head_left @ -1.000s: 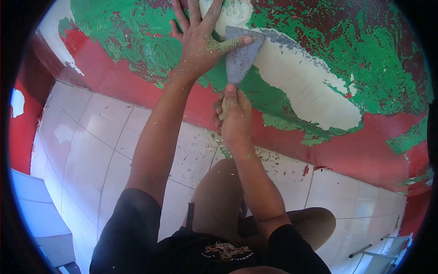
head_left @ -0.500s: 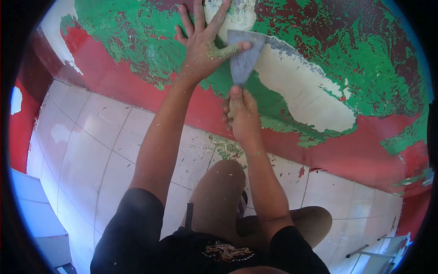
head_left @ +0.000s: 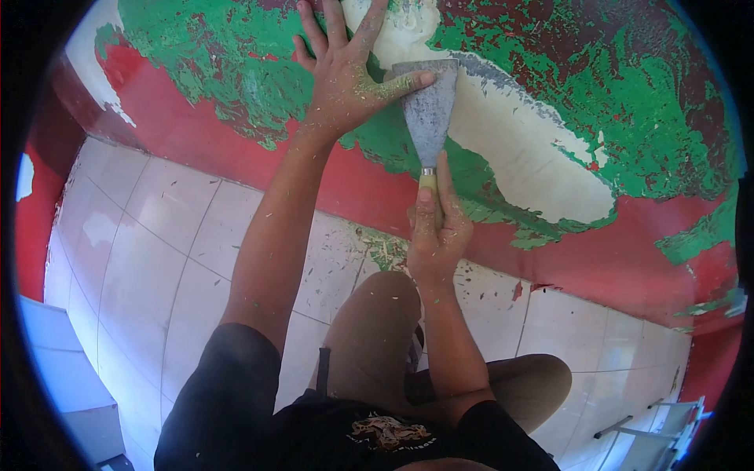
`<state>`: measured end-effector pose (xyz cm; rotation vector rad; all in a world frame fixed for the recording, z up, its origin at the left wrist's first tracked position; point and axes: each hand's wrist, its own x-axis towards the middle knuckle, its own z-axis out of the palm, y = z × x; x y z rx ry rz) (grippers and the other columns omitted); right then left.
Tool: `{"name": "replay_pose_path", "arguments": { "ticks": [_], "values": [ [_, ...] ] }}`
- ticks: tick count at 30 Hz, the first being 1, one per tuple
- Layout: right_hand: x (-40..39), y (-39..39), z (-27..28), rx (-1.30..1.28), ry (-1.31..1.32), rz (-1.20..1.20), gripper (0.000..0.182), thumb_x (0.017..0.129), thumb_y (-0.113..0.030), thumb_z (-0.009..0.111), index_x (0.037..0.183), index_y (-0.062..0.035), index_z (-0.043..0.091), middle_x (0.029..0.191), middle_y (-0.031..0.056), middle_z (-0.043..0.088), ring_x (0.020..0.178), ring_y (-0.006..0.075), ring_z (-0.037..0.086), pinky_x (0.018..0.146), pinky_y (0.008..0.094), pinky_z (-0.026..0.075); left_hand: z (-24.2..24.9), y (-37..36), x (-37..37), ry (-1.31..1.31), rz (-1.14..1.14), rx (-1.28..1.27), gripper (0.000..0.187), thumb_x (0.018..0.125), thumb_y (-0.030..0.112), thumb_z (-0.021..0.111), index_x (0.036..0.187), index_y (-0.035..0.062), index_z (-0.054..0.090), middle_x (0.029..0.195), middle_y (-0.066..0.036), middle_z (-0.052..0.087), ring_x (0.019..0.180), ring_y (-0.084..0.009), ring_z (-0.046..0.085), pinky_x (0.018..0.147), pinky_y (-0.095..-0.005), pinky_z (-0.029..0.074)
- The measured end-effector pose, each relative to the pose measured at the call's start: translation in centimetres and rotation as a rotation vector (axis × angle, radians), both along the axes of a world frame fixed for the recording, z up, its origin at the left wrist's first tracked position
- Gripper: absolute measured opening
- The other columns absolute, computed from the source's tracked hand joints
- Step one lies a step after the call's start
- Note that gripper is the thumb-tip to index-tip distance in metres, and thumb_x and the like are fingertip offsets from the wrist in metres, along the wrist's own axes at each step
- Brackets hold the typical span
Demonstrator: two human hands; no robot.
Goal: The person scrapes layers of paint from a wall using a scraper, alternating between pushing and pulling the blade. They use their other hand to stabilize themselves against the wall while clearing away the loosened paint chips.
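Note:
My right hand (head_left: 440, 234) is closed round the yellow-green handle of a scraper (head_left: 430, 110), whose wide grey blade points up against the wall. My left hand (head_left: 343, 86) lies spread on the wall (head_left: 542, 157), its fingers apart and its thumb resting on the left side of the blade. Bits of green paint cling to the left hand and forearm. Around the blade the wall shows peeling green paint, a bare whitish patch and a red band below.
Paint flakes (head_left: 385, 250) are scattered over the white tiled floor (head_left: 141, 267) along the foot of the wall. My bent knees are close below. A metal-framed object (head_left: 656, 432) stands at the lower right, and a pale box-like object (head_left: 71, 377) at the lower left.
My right hand has moved down and slightly right, and the scraper is more upright, with more of its handle showing. The left hand has shifted slightly left in view, still spread.

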<state>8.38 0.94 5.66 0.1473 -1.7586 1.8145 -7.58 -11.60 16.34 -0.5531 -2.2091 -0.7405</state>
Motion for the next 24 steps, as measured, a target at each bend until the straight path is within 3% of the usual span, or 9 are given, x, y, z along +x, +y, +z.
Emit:
{"name": "replay_pose_path", "arguments": {
  "ticks": [2,9,11,24],
  "values": [
    [0.5,0.0,0.7,0.036,-0.048,-0.035,0.046,0.107,-0.017,0.059,0.149,0.0014,0.054,0.076,-0.0052,0.048,0.064,0.0032,0.038,0.057,0.0219,0.036,-0.3,0.2,-0.2,-0.005,0.018,0.028,0.128,0.067,0.090,0.071,0.167,0.0267,0.022,0.170,-0.026,-0.018,0.154,-0.0524,-0.021,0.113,-0.0782,-0.001],
    [-0.1,-1.3,0.3,0.181,0.023,-0.200,0.042,0.105,-0.011,0.060,0.144,0.0040,0.058,0.080,0.0015,0.060,0.065,0.0025,0.042,0.054,0.0228,0.036,-0.4,0.0,-0.4,-0.026,0.020,0.033,0.133,0.065,0.090,0.072,0.168,0.0238,0.021,0.168,-0.030,-0.020,0.153,-0.0539,-0.021,0.112,-0.0784,0.000],
    [0.1,-1.4,0.8,0.030,0.017,-0.199,0.041,0.105,-0.009,0.060,0.144,0.0046,0.058,0.081,0.0040,0.063,0.064,0.0026,0.043,0.055,0.0223,0.037,-0.4,0.1,-0.1,-0.007,0.027,0.025,0.133,0.065,0.090,0.073,0.168,0.0238,0.021,0.168,-0.031,-0.020,0.153,-0.0539,-0.021,0.112,-0.0782,0.000],
    [1.6,0.6,3.1,0.142,-0.101,-0.207,0.040,0.104,-0.010,0.063,0.142,0.0012,0.062,0.082,0.0009,0.064,0.066,0.0024,0.045,0.058,0.0224,0.039,-0.1,0.7,0.1,0.022,0.088,0.015,0.131,0.066,0.088,0.074,0.167,0.0237,0.022,0.169,-0.032,-0.017,0.154,-0.0541,-0.017,0.115,-0.0753,0.000]
  ]
}}
